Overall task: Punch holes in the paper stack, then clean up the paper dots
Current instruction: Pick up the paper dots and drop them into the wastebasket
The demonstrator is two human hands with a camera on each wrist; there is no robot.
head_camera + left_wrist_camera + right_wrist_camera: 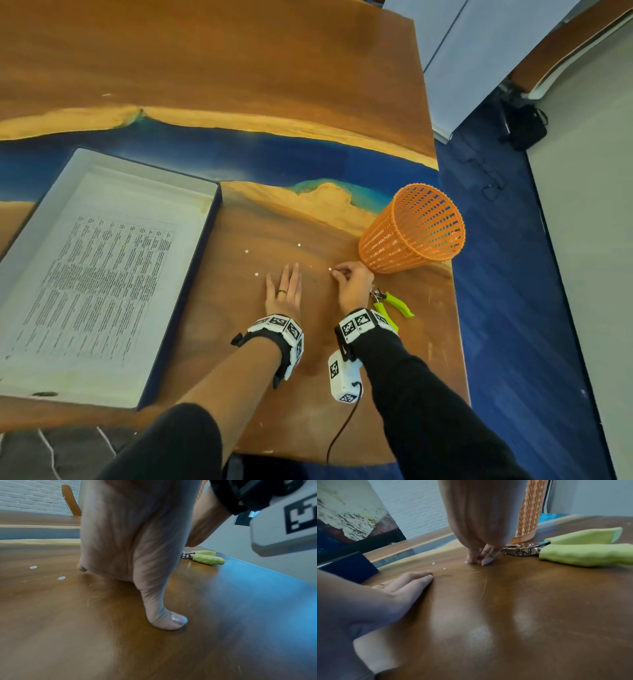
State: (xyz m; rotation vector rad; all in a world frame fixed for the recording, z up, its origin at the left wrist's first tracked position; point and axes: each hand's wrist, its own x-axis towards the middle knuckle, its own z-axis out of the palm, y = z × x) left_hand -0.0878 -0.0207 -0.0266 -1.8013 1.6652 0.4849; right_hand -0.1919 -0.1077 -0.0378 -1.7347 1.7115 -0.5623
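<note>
- Several white paper dots [256, 274] lie scattered on the wooden table [239, 342] between the box and the orange mesh wastebasket [412, 229], which stands close by, probably to receive them.
- Right hand [351, 282] bends down with fingertips [477, 559] bunched on the wood, apparently pinching at a dot; whether one is caught, I cannot tell.
- Left hand [284, 291] lies flat, fingers straight, holding nothing.
- Green-handled hole punch [394, 303] rests beside the right wrist, set aside.
- Printed paper stack [102, 274] sits in the box [212, 219].

Left hand [130, 536] flat on table [85, 635], 2 paper dots [61, 578] beside, green punch [205, 558] beyond.
</note>
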